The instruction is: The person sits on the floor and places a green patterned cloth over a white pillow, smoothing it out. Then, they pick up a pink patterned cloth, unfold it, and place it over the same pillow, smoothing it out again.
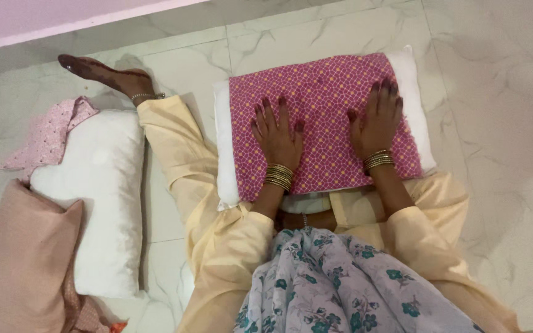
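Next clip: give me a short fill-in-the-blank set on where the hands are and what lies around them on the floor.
1. Both hands, the left hand and the right hand, lie flat on a patterned cover coloured ____.
2. That cover lies on top of a ____ pillow.
3. A second pillow, without a cover, lies on the person's ____ side.
4. The fingers of the left hand are ____, not curled around anything.

Missing words: pink; white; left; spread flat
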